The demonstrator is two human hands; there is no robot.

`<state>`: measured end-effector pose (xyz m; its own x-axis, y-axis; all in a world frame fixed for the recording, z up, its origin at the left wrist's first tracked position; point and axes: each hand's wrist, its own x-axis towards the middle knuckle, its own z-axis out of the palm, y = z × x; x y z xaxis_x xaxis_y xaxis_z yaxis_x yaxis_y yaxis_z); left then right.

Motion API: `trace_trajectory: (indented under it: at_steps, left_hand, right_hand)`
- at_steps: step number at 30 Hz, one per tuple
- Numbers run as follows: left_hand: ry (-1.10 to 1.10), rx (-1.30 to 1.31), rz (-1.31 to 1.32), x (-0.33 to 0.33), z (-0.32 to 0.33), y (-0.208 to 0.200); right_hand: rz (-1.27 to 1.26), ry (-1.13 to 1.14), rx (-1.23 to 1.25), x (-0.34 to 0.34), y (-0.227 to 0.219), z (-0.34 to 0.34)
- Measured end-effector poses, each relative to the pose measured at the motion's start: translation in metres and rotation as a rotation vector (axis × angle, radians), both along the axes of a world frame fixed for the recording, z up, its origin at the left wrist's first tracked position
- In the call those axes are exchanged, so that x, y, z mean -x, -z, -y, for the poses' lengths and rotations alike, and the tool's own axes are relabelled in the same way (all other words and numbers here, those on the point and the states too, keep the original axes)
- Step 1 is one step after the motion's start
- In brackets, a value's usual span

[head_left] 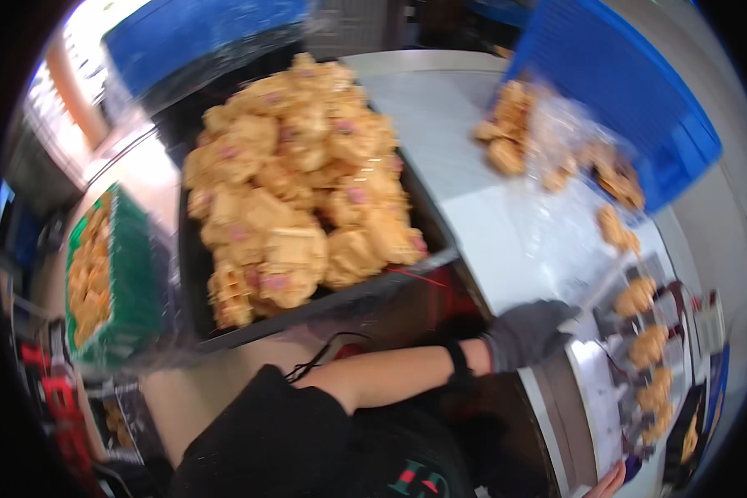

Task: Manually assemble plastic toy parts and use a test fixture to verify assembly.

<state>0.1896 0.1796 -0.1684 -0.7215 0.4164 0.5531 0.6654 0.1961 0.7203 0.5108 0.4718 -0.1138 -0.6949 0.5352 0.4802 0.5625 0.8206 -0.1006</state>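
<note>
My left hand [529, 334], in a grey glove, reaches across to the right, with its fingers at the edge of a metal machine or tray [593, 382]. Motion blur hides whether the fingers hold anything. Beyond them, several golden-brown waffle-like pastries [647, 344] sit in a row in separate metal compartments. Only some bare fingers of my right hand [610, 481] show at the lower right edge, by the near end of that row. A small dark purple thing [632, 467] lies beside them; I cannot make out whether they touch it.
A black crate [324, 312] heaped with waffle-like pastries [299, 187] stands left of the white table [490, 241]. On the table, a tilted blue basket [614, 75] has loose pastries and clear plastic film [548, 224] before it. A green crate [133, 282] of pastries stands far left.
</note>
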Motion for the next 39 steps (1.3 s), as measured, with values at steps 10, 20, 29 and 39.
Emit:
trace_trajectory:
  at_steps: [10, 20, 29, 39]
  left_hand:
    - [0.088, -0.022, 0.094, 0.024, 0.031, 0.029]
    - [0.064, -0.033, 0.256, 0.013, 0.026, 0.027]
    - [0.005, 0.087, 0.203, 0.006, 0.025, 0.013]
    - [-0.152, 0.349, 0.472, 0.004, 0.071, 0.002]
  right_hand:
    - [-0.253, 0.382, 0.256, -0.093, -0.032, -0.164]
    - [0.091, 0.581, 0.526, -0.101, 0.012, -0.133]
    - [-0.043, 0.739, 0.471, -0.152, -0.044, -0.214]
    - [-0.03, 0.623, 0.97, -0.173, -0.036, -0.231]
